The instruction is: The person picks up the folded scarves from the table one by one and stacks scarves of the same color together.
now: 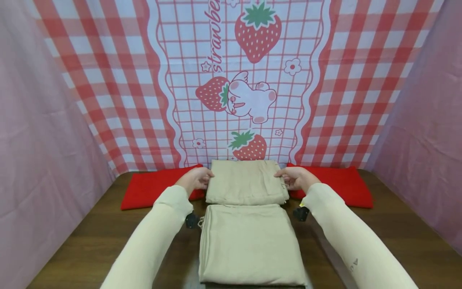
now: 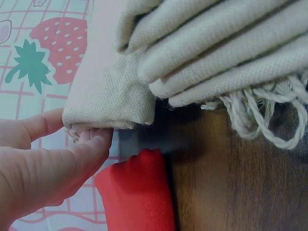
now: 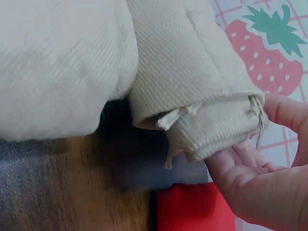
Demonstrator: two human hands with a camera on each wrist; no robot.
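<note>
A folded beige cloth (image 1: pixel 245 182) lies toward the back of the table, its short ends between the two hands. My left hand (image 1: pixel 196 178) pinches the left end, with fingers (image 2: pixel 98 139) tucked under the folded edge in the left wrist view. At the opposite end my right hand (image 1: pixel 295 178) pinches the cloth, its fingertips beneath the layers. Loose cord and a tuft of thread hang from that end in the right wrist view. Nearer the body sits a second folded beige cloth (image 1: pixel 250 245), thicker, with looped fringe (image 2: pixel 255 115) at its left side.
Red folded cloths lie on both sides, one at the left (image 1: pixel 155 188) and one at the right (image 1: pixel 339 186), partly behind the hands. A strawberry-print curtain (image 1: pixel 310 128) hangs at the back edge of the brown wooden table (image 1: pixel 90 245). Pink drapes (image 1: pixel 47 132) flank it.
</note>
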